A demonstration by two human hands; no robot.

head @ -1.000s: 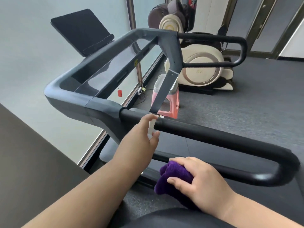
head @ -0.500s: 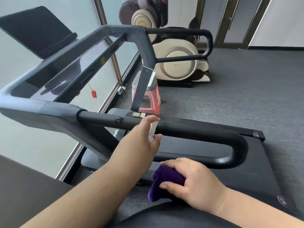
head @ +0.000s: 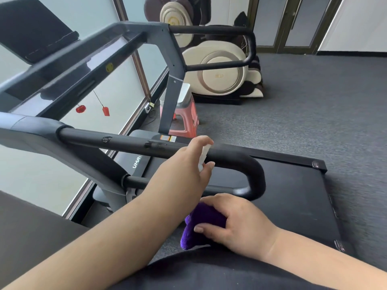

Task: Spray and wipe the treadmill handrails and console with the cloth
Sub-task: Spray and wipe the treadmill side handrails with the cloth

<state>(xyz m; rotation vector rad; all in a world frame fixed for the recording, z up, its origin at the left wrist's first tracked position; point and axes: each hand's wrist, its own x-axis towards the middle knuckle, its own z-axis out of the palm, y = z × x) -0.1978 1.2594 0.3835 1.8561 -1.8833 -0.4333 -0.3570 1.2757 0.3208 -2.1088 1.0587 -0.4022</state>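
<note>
Gripping a small white sprayer (head: 204,155) against the handrail (head: 230,159), the left hand (head: 186,170) aimed it, while below, the right hand (head: 234,225) bunched the soft, light cloth (head: 201,225), easily squeezed anywhere.

1. Cloth (head: 201,225): solid deep purple.
2. Near handrail (head: 129,143): matte black, on a dark grey frame.
3. Spray bottle (head: 204,154): white.
4. Treadmill belt (head: 293,195): black.
5. Stool (head: 186,120): red-pink.
6. Floor (head: 314,111): speckled dark grey carpet.
7. Massage chair (head: 219,74): cream with brown.
</note>
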